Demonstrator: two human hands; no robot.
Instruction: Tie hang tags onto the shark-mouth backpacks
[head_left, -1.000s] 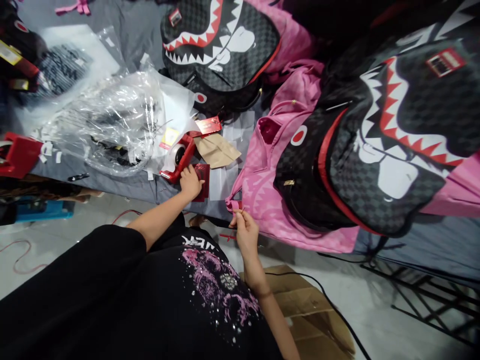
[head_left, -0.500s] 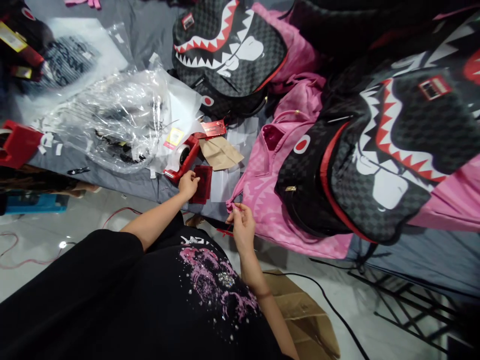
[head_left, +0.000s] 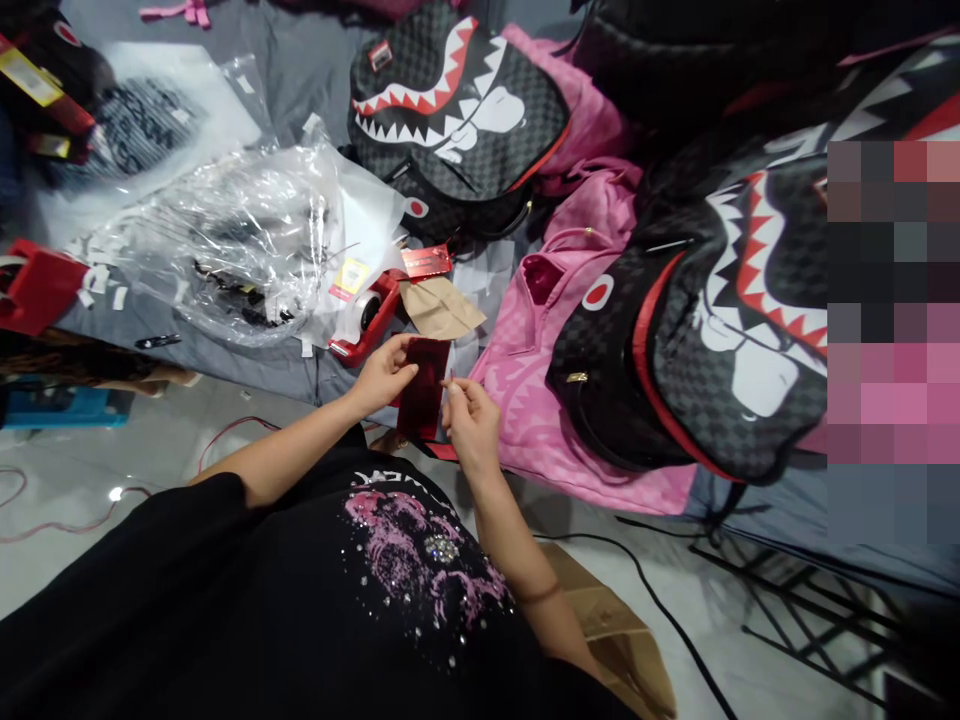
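My left hand [head_left: 386, 372] grips the left edge of a dark red card [head_left: 424, 392], thumb on its face, and the card stands over the table's front edge. Close to the card's right side, my right hand [head_left: 472, 420] is closed in a pinch; a thin bit shows at its fingertips, too small to name. Below that hand a red strip [head_left: 441, 451] is partly visible. Right of my right hand lies a pink bag [head_left: 517, 400] with a black checkered shark-mouth backpack [head_left: 607, 400] on top of it.
Left of my hands are a red tape dispenser [head_left: 367, 320] and clear plastic bags [head_left: 247, 210]. Beyond the card lie brown paper [head_left: 442, 308] and a red tag [head_left: 426, 261]. Another shark-mouth backpack [head_left: 457, 120] sits at the back. A black cable [head_left: 652, 590] runs along the floor.
My left hand has picked up the dark red card from the table and moved it right, toward my right hand. My right hand has shifted slightly left, away from the pink bag's corner.
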